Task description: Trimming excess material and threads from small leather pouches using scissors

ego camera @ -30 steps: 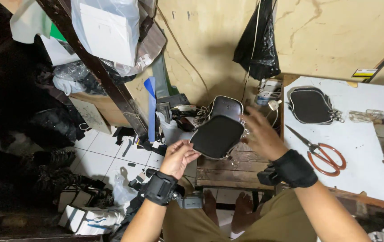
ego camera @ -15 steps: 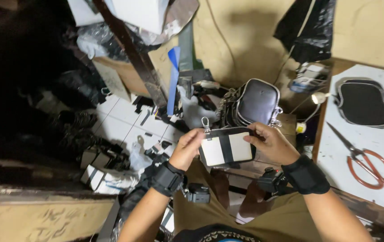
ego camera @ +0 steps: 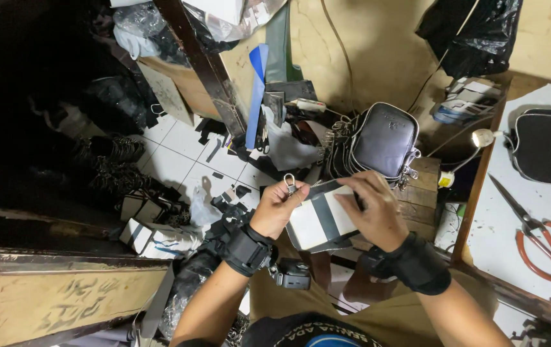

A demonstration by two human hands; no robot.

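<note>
Head view: my left hand [ego camera: 277,207] and right hand [ego camera: 370,207] are both clamped on a white pouch [ego camera: 319,223], near black bags [ego camera: 378,142].

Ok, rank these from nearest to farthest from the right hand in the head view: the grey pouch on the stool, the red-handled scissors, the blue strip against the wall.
From the right hand:
1. Grey pouch, just above the hand, on the wooden stool.
2. Blue strip, up and to the left, leaning by the wall.
3. Red-handled scissors, far right on the white table.
</note>
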